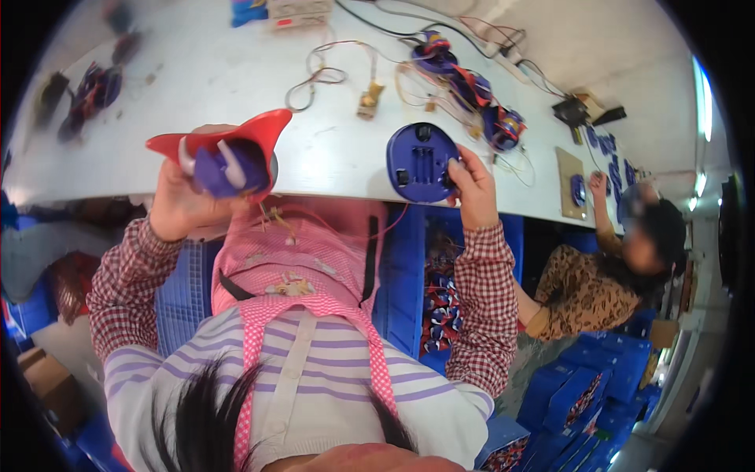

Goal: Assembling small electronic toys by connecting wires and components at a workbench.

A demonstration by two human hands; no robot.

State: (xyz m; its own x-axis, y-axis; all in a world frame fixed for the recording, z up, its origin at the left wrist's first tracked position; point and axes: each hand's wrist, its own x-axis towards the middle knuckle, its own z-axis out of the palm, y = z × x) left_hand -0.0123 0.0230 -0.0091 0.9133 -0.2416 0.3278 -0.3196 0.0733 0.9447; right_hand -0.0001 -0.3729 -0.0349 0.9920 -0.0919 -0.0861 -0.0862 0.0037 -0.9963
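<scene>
My left hand (179,203) is closed around a toy part (230,171), a purple plastic body with a flared red piece around it and two white horn-like pieces in front. My right hand (476,189) grips a round purple base (421,163) by its right edge. Long battery-like slots show in the face of that base. A thin red wire (340,233) sags from below the toy part across to the base, over my pink apron. Both parts are held at the front edge of the white table (330,161), apart from each other.
Several purple and red toy parts (476,86) lie with loose wires at the back right. A small brass-coloured piece (370,102) sits on a cable. Dark parts (93,94) are at the far left. Blue crates (401,283) stand under the table; a co-worker (598,291) sits at the right.
</scene>
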